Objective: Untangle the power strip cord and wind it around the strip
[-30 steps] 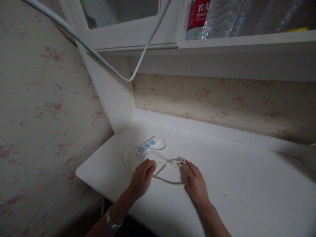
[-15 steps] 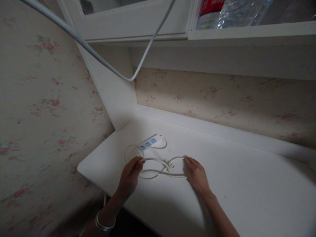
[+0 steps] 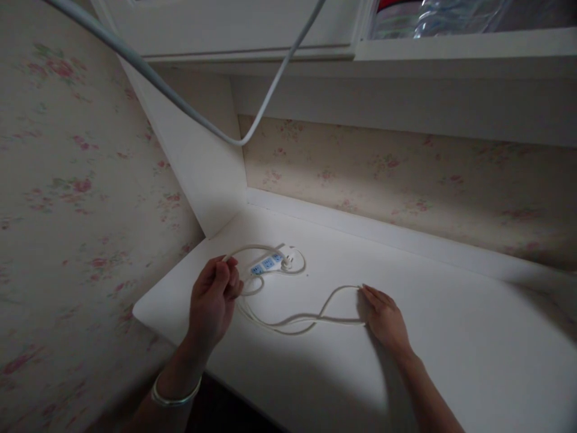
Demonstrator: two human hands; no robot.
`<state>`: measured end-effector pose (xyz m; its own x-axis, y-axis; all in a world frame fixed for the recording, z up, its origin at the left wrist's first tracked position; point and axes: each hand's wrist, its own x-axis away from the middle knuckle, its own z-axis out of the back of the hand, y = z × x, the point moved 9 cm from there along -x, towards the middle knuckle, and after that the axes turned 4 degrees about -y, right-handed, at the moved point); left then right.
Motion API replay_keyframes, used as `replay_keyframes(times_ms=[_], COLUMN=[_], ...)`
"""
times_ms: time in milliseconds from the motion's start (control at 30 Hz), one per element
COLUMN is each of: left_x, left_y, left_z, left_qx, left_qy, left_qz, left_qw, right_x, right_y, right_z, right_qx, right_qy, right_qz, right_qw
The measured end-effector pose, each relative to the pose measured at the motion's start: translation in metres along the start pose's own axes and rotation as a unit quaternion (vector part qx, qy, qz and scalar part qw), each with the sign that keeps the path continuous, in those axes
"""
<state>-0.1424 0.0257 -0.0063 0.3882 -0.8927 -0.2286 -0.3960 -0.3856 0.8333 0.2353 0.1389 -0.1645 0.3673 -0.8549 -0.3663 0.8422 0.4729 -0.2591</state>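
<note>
A white power strip [image 3: 267, 263] with blue sockets lies near the desk's left end. Its long white cord [image 3: 295, 322] loops across the desktop between my hands. My left hand [image 3: 215, 297], raised left of the strip, is closed on the cord near its plug end. From there a short length arches right to the white plug [image 3: 287, 261], which hangs over the strip. Low at the desk surface, my right hand [image 3: 386, 319] has its fingers together over the right-hand bend of the cord loops. The part of the cord under that palm is hidden.
The white desk [image 3: 451, 349] meets a floral wall [image 3: 324, 162] behind a low back ledge. Overhead is a white cabinet [image 3: 252, 30], with clear plastic packaging [image 3: 455, 17] on its right shelf. A thick pale cable [image 3: 238, 142] dangles close to the camera.
My left hand has moved left and up with the cord, swinging the plug from between my hands to above the power strip. My right hand has shifted right, stretching the loops.
</note>
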Motion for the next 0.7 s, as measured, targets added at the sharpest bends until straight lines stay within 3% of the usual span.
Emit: replay_keyframes(times_ms=[67,167,200,300,367,500,567,633,700], left_x=[-0.001,0.001,0.003,0.014,0.023,0.036,0.038,0.036,0.026], left_y=[0.004,0.000,-0.003,-0.017,-0.026,-0.034,-0.033,-0.032,-0.031], left_z=[-0.012,-0.038,-0.049,-0.083,-0.101,-0.128,-0.139,-0.144,-0.138], left_qx=[0.003,0.006,0.008,0.008,0.006,-0.038,-0.108,-0.175,-0.217], left_qy=[-0.010,-0.036,-0.053,-0.113,-0.145,-0.203,-0.250,-0.278,-0.264], left_qz=[0.014,0.046,0.058,0.097,0.122,0.145,0.130,0.100,0.061], left_qw=[1.000,0.998,0.997,0.989,0.982,0.968,0.953,0.939,0.938], right_x=[-0.004,-0.009,-0.012,-0.016,-0.022,-0.036,-0.039,-0.039,-0.035], right_y=[-0.018,-0.090,-0.123,-0.216,-0.246,-0.231,-0.215,-0.198,-0.178], right_z=[0.017,0.042,0.042,0.045,0.050,0.052,0.050,0.050,0.054], right_qx=[-0.025,-0.168,-0.248,-0.449,-0.505,-0.514,-0.520,-0.548,-0.598], right_qy=[0.024,0.019,-0.033,-0.149,-0.155,-0.074,-0.072,-0.087,-0.088], right_qz=[-0.026,-0.030,-0.019,0.021,0.026,-0.031,-0.067,-0.119,-0.189], right_qw=[0.999,0.985,0.968,0.881,0.849,0.854,0.849,0.823,0.774])
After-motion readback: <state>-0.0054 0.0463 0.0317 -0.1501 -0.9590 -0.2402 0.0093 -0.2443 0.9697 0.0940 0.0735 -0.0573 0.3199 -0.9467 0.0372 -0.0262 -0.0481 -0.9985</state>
